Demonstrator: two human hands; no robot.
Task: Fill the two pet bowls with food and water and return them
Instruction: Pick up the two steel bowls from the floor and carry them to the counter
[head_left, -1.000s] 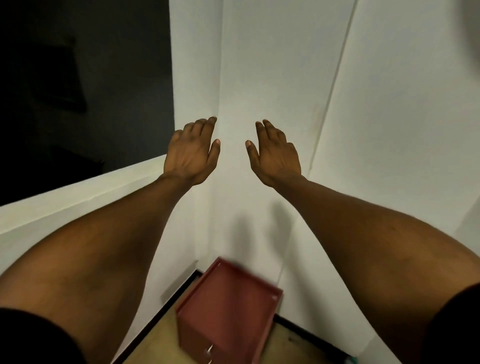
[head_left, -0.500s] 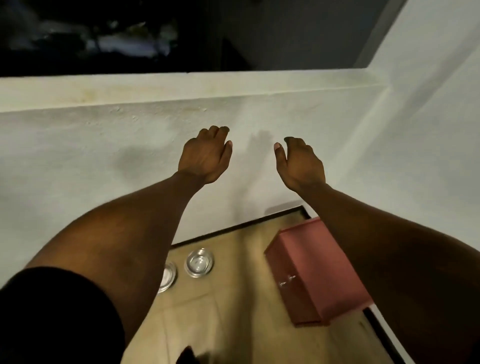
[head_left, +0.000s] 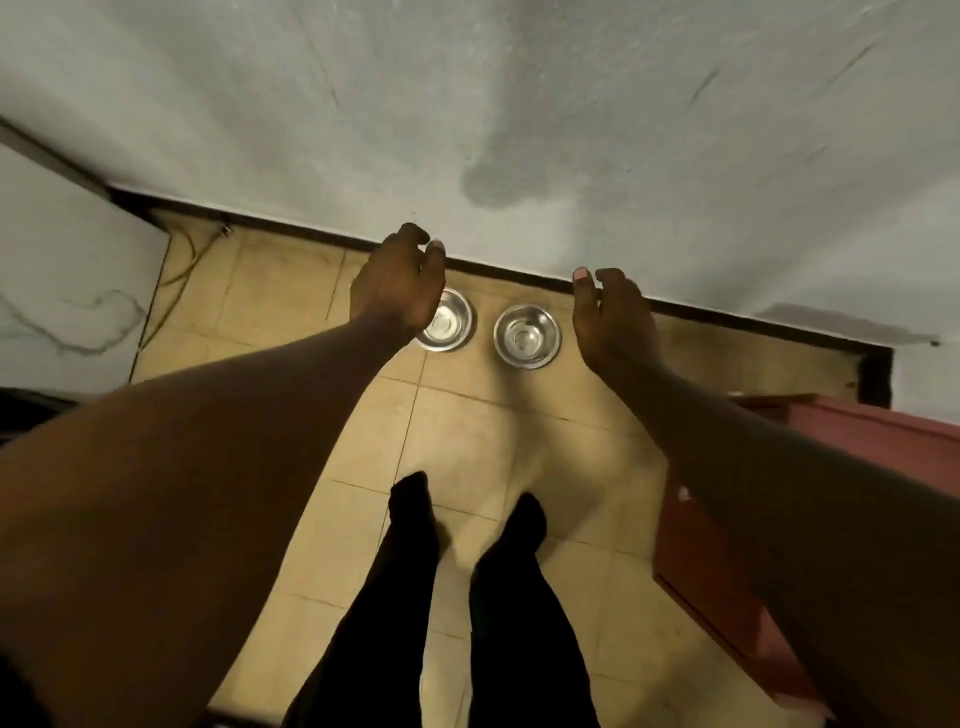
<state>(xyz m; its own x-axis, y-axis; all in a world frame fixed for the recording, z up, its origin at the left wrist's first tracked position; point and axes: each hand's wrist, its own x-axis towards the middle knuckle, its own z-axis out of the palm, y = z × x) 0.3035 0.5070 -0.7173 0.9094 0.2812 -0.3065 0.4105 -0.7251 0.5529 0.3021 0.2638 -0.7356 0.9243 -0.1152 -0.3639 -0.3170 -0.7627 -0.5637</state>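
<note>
**Two empty steel bowls wait by the far wall**

The left bowl (head_left: 445, 321) and right bowl (head_left: 527, 335) sit side by side on the tiled floor (head_left: 483, 415), close to the skirting. The person's left hand (head_left: 397, 283) and right hand (head_left: 610, 317) hang above them, loosely spread, grasping nothing. Thin polished metal likely means light, rigid, somewhat slippery bowls; pinching each by its rolled rim looks safest.

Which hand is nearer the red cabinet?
Right. The right hand is above the floor left of the red cabinet; the left hand is farther left, over a bowl.
</note>
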